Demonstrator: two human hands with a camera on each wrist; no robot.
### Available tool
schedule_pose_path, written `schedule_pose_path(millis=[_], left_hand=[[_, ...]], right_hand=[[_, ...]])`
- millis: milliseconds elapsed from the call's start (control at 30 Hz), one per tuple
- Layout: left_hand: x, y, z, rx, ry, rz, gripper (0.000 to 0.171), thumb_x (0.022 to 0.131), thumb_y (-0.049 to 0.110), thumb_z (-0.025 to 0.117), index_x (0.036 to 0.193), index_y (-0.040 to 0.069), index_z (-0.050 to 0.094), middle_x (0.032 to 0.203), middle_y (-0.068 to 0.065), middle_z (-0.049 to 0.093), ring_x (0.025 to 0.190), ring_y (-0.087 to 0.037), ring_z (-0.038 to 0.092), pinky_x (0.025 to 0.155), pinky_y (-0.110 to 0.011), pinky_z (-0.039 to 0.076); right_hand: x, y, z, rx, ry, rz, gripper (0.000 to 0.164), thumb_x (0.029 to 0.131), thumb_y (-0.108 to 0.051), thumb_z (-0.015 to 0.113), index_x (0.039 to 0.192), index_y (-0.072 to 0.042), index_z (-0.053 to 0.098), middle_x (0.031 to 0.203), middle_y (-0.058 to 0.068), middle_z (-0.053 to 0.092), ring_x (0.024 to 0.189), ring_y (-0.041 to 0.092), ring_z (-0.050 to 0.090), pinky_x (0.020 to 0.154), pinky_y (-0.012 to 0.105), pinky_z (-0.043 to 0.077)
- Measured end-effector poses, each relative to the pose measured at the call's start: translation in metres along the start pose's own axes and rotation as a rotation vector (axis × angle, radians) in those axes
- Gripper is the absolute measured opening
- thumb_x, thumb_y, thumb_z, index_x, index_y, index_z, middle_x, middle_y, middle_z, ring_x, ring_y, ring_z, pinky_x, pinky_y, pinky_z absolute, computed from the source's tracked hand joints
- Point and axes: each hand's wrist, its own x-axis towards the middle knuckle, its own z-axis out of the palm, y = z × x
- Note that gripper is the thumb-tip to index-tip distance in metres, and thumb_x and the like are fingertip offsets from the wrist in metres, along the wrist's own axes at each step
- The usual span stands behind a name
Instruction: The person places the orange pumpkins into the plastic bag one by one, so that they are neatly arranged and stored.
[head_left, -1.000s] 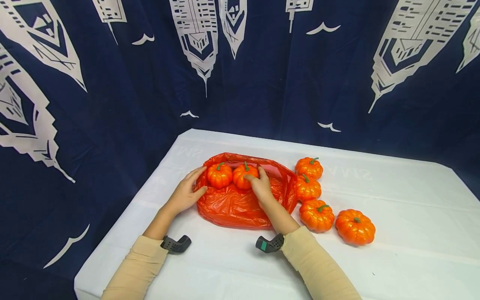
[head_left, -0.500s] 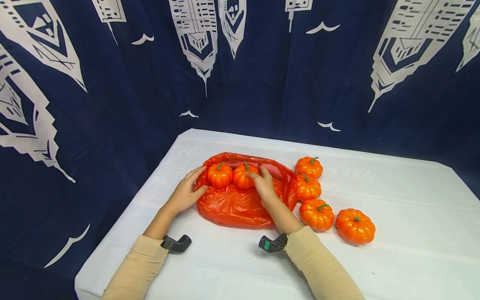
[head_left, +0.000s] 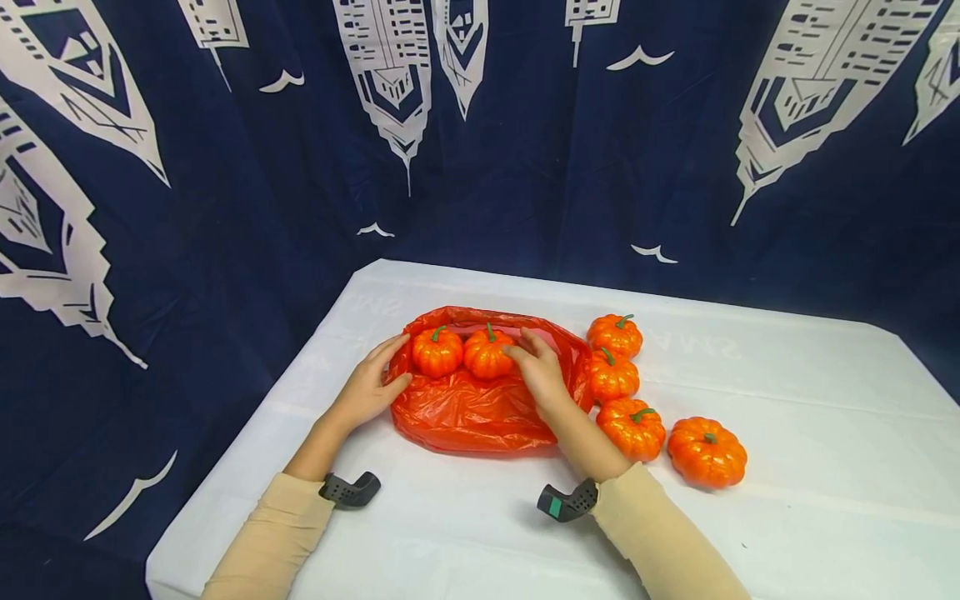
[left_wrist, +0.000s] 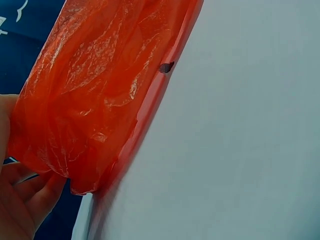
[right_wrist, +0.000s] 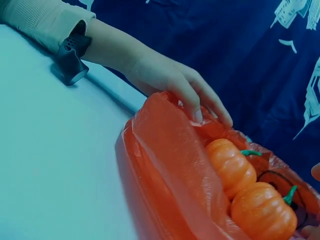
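A red plastic bag (head_left: 480, 417) lies on the table with its mouth spread. Two small orange pumpkins with green stems sit side by side in it, a left pumpkin (head_left: 437, 352) and a right pumpkin (head_left: 488, 354). My left hand (head_left: 369, 385) holds the bag's left end; in the right wrist view its thumb and fingers grip the rim. Spread fingers of my right hand (head_left: 542, 373) hover over the bag's opening, just right of the right pumpkin. In the right wrist view, only bits of the right hand's fingers (right_wrist: 311, 232) show at the frame edge.
Right of the bag stand more pumpkins: a back one (head_left: 615, 335), one against the bag (head_left: 613, 375), a nearer one (head_left: 632, 429) and one farther right (head_left: 707, 452). A white cloth covers the table (head_left: 810, 392). Behind hangs a dark blue printed curtain (head_left: 525, 192).
My right hand has let go of the right pumpkin and drawn away to the right, its fingers spreading. The left hand and both pumpkins in the bag have stayed put.
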Motion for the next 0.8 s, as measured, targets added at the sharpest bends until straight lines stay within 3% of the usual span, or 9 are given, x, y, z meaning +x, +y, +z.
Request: schedule_pose_path(millis=[267, 567, 800], left_hand=[[0.0, -0.001, 0.0, 0.006, 0.004, 0.001, 0.062, 0.09, 0.008, 0.061, 0.147, 0.0, 0.039, 0.15, -0.024, 0.036, 0.137, -0.042, 0.034, 0.109, -0.059, 0.029], [-0.001, 0.0, 0.0, 0.005, 0.005, 0.005, 0.062, 0.089, 0.007, 0.062, 0.146, -0.001, 0.04, 0.149, -0.025, 0.037, 0.137, -0.042, 0.034, 0.108, -0.058, 0.03], [-0.001, 0.001, 0.0, 0.003, 0.008, 0.004, 0.062, 0.089, 0.007, 0.062, 0.146, -0.001, 0.04, 0.149, -0.025, 0.037, 0.137, -0.042, 0.035, 0.108, -0.059, 0.031]], right_hand=[[-0.015, -0.008, -0.017, -0.003, -0.044, -0.028, 0.061, 0.095, -0.015, 0.057, 0.15, -0.002, 0.034, 0.149, 0.016, 0.041, 0.134, 0.029, 0.04, 0.114, 0.043, 0.027], [-0.039, -0.016, -0.037, 0.015, -0.105, -0.094, 0.054, 0.097, -0.011, 0.055, 0.147, 0.001, 0.038, 0.149, 0.019, 0.041, 0.136, 0.033, 0.038, 0.113, 0.042, 0.03], [-0.057, -0.023, -0.055, -0.011, -0.13, -0.108, 0.051, 0.098, -0.011, 0.054, 0.146, -0.001, 0.041, 0.146, 0.017, 0.045, 0.128, 0.021, 0.048, 0.109, 0.032, 0.036]])
